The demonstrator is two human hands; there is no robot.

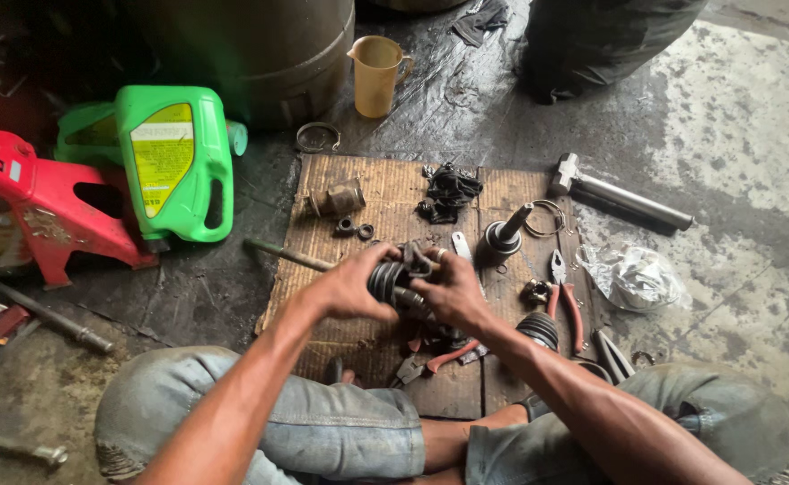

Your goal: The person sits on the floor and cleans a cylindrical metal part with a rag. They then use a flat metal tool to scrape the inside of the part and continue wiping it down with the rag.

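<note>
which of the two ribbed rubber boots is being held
The rubber boot on the shaft, gripped between both hands; the other boot lies untouched on the cardboard by the right forearm.

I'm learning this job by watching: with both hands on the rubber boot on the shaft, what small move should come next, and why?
Probably steady the shaft with the left hand while the right hand eases the rubber boot along it: both hands grip the boot, and it sits bunched on the shaft.

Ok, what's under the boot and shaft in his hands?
Under the boot and shaft lies a cardboard sheet on the floor. Red-handled pliers show just below the right hand. Whatever sits directly beneath both hands is covered.
</note>
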